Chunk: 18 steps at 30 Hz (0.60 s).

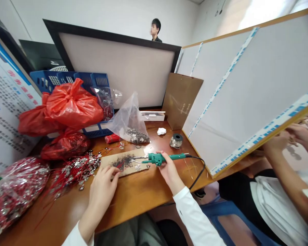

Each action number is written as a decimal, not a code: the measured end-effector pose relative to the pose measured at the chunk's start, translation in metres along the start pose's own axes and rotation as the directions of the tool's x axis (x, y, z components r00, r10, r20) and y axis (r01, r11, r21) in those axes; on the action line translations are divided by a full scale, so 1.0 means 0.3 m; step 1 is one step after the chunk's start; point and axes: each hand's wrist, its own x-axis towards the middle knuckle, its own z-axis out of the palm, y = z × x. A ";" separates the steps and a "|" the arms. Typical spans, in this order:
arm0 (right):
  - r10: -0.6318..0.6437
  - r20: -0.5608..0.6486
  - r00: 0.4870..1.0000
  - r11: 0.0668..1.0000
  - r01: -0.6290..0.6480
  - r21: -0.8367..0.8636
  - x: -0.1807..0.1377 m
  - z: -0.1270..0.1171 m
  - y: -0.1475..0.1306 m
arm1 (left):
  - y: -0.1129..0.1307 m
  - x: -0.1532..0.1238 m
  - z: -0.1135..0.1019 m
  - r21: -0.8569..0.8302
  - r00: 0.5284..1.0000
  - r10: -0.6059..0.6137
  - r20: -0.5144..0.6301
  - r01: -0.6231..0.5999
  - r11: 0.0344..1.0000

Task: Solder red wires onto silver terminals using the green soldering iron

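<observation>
Right hand is wrapped round a green plastic soldering tool w/ a metal front end, thumb & fingers closed on its handle. Tool lies roughly level, pointing left, its tip over a flat tan cardboard piece w/ a dark, scorched-looking middle; can't tell if the tip touches. A thin black cable runs from the tool's right end & drops past the tabletop edge.

Left hand is at the cardboard's near left edge, fingers bent, thumb near the index finger; can't tell whether they pinch anything, too small. Small silver metal pcs sit on the cardboard's right part, below the tip.

Left of the cardboard on the brown glossy wooden tabletop: a loose heap of red cords w/ silver pcs, then a big clear plastic bag full of red & silver stuff at near left. Far left: knotted red plastic bags agst a blue plastic rack. Just beyond the cardboard: a see-through bag w/ dark metallic bits. Far right of the cardboard: a spool of silvery wire w/ a black top, a crumpled white wad near it, & a tall brown cardboard box behind. Right of the white partition, a co-worker's hands show in part.
</observation>
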 end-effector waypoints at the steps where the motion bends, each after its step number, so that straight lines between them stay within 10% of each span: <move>1: -0.006 -0.006 1.000 1.000 0.006 0.014 -0.010 -0.001 0.001 | 0.010 -0.010 0.003 -0.006 1.000 -0.005 -0.011 0.005 1.000; 18: 0.016 -0.052 0.999 0.982 -0.006 0.189 -0.098 -0.063 0.027 | 0.041 -0.118 0.031 0.026 0.991 -0.029 -0.132 0.033 0.999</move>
